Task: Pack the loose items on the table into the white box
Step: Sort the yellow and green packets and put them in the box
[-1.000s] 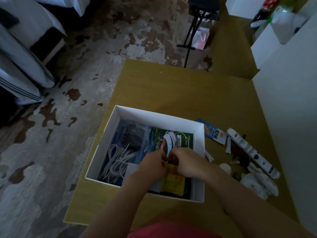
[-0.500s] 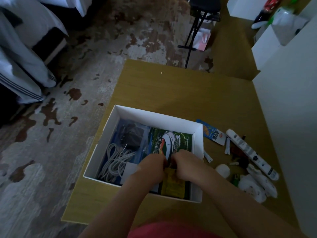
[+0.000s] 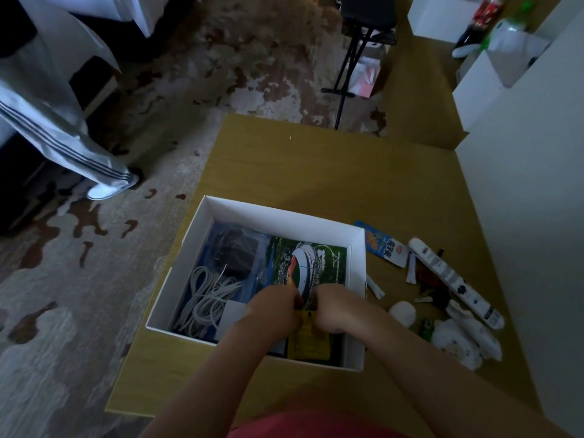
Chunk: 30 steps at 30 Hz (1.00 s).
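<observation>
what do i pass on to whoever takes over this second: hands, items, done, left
Left hand and right hand: both pinch the top of the yellow packet, low inside the white box.
Done: white cable and green leaflet lie in the box.
Left: blue sachet, white remote, round white pad and white cloth pieces lie on the table, right of the box.

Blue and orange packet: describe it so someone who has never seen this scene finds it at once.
On the yellow-brown table stands an open white box. Just outside its far right corner lies the blue and orange packet. Its neighbours, the long bar with grey markings and the soft bundles nearer the person, are white; it alone is printed blue and orange.
</observation>
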### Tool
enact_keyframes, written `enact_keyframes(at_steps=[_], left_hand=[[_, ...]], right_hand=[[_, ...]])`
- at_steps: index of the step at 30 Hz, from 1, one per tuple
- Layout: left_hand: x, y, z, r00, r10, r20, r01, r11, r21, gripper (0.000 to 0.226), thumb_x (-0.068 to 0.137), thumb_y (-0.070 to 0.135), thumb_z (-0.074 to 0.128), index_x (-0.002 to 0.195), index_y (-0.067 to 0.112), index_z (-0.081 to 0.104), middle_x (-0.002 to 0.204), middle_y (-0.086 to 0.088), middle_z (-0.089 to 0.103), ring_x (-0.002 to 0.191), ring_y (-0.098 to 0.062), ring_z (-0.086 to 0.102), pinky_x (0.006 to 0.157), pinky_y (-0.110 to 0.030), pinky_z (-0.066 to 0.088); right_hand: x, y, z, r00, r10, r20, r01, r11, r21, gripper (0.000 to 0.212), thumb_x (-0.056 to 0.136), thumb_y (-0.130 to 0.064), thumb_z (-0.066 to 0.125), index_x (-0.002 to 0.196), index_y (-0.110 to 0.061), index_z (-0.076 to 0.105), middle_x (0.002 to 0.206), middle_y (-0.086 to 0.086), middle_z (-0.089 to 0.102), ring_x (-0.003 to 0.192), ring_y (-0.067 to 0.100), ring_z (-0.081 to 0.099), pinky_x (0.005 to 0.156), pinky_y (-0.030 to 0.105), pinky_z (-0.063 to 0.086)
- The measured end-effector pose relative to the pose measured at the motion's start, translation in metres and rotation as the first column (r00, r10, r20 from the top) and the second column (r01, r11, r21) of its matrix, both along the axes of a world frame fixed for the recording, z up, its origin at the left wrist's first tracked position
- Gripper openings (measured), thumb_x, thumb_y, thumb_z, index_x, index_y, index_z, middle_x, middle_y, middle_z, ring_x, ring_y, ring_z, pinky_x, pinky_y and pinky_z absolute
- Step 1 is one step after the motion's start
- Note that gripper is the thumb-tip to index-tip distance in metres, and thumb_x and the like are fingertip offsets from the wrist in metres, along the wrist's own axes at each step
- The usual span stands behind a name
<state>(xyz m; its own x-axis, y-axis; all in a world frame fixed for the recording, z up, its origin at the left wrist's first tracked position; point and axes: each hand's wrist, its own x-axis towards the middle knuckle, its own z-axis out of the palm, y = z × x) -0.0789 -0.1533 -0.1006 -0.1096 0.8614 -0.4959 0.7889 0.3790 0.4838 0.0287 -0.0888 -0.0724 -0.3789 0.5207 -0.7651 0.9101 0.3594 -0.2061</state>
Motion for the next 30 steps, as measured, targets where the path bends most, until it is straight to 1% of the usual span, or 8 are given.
enact_keyframes(at_steps=[10, 13, 17, 21, 23, 25, 27, 30], left_hand=[[0.005, -0.001, 0.006, 1.000, -0.007, 0.003, 0.007, 1.000, 0.013, 0.030, 0.086, 0.014, 0.054, 0.114, 0.016, 0.066, 0.115, -0.009, 0.066, 0.102, -0.022, 0.062, 0.089, -0.036, 0.052], [0.007, 0.001, 0.007, 1.000, -0.003, 0.004, 0.003, 1.000, 0.024, 0.028, 0.086, 0.015, 0.056, 0.113, 0.017, 0.065, 0.117, -0.007, 0.064, 0.103, -0.020, 0.061, 0.089, -0.033, 0.051], [0.013, 0.003, 0.012, 0.998, 0.061, -0.008, -0.059, 0.989, 0.138, 0.022, 0.085, 0.019, 0.062, 0.106, 0.022, 0.064, 0.111, -0.001, 0.065, 0.094, -0.011, 0.059, 0.079, -0.023, 0.044], [0.026, 0.016, 0.030, 0.993, 0.110, 0.031, -0.114, 0.947, 0.301, 0.021, 0.086, 0.021, 0.060, 0.106, 0.023, 0.065, 0.110, -0.001, 0.064, 0.090, -0.011, 0.057, 0.078, -0.022, 0.045], [0.040, 0.025, 0.040, 0.991, 0.123, 0.047, -0.131, 0.930, 0.344, 0.025, 0.085, 0.021, 0.059, 0.109, 0.023, 0.066, 0.112, -0.002, 0.062, 0.096, -0.016, 0.059, 0.080, -0.022, 0.043], [0.058, 0.032, 0.048, 0.992, 0.115, 0.045, -0.123, 0.920, 0.371, 0.025, 0.085, 0.021, 0.058, 0.109, 0.025, 0.065, 0.111, -0.001, 0.059, 0.095, -0.015, 0.057, 0.085, -0.026, 0.045], [0.079, 0.036, 0.053, 0.994, 0.093, 0.064, -0.111, 0.907, 0.407, 0.021, 0.086, 0.021, 0.056, 0.106, 0.028, 0.063, 0.106, 0.005, 0.053, 0.087, -0.008, 0.051, 0.080, -0.023, 0.042], [0.109, 0.040, 0.056, 0.997, 0.008, 0.081, -0.041, 0.904, 0.426, 0.022, 0.087, 0.018, 0.055, 0.107, 0.024, 0.062, 0.107, 0.004, 0.052, 0.083, -0.005, 0.048, 0.076, -0.017, 0.038]], right_hand=[[0.004, -0.016, 0.009, 0.999, 0.021, -0.044, -0.015, 0.992, 0.127, 0.034, 0.085, -0.003, 0.057, 0.119, -0.008, 0.054, 0.110, 0.011, 0.059, 0.096, 0.023, 0.058, 0.073, 0.030, 0.045], [0.010, -0.019, 0.017, 0.988, 0.031, -0.152, -0.005, 0.985, 0.170, 0.029, 0.084, -0.002, 0.057, 0.113, -0.007, 0.056, 0.095, 0.008, 0.057, 0.089, 0.022, 0.057, 0.071, 0.029, 0.044], [0.025, -0.009, 0.034, 0.844, -0.048, -0.534, 0.245, 0.920, 0.305, 0.009, 0.091, -0.014, 0.055, 0.094, -0.017, 0.062, 0.084, -0.002, 0.062, 0.070, 0.009, 0.056, 0.058, 0.019, 0.044], [0.070, 0.020, 0.025, 0.682, -0.205, -0.702, 0.585, 0.729, 0.355, 0.009, 0.090, -0.017, 0.057, 0.083, -0.022, 0.061, 0.072, -0.012, 0.057, 0.063, -0.001, 0.052, 0.052, 0.015, 0.037], [0.103, 0.033, 0.003, 0.637, -0.432, -0.639, 0.721, 0.628, 0.293, 0.009, 0.090, -0.016, 0.055, 0.082, -0.020, 0.058, 0.075, -0.005, 0.058, 0.064, 0.004, 0.052, 0.052, 0.019, 0.038], [0.138, 0.036, -0.023, 0.613, -0.659, -0.436, 0.786, 0.568, 0.245, 0.010, 0.091, -0.016, 0.052, 0.082, -0.015, 0.056, 0.077, 0.000, 0.057, 0.065, 0.010, 0.051, 0.053, 0.024, 0.039], [0.170, 0.028, -0.047, 0.626, -0.712, -0.318, 0.780, 0.576, 0.245, 0.014, 0.091, -0.016, 0.051, 0.085, -0.008, 0.061, 0.071, 0.001, 0.053, 0.060, 0.011, 0.047, 0.053, 0.024, 0.039], [0.197, 0.009, -0.070, 0.633, -0.707, -0.317, 0.774, 0.596, 0.215, 0.021, 0.090, -0.016, 0.051, 0.092, 0.001, 0.064, 0.071, 0.005, 0.055, 0.066, 0.021, 0.056, 0.058, 0.026, 0.041]])
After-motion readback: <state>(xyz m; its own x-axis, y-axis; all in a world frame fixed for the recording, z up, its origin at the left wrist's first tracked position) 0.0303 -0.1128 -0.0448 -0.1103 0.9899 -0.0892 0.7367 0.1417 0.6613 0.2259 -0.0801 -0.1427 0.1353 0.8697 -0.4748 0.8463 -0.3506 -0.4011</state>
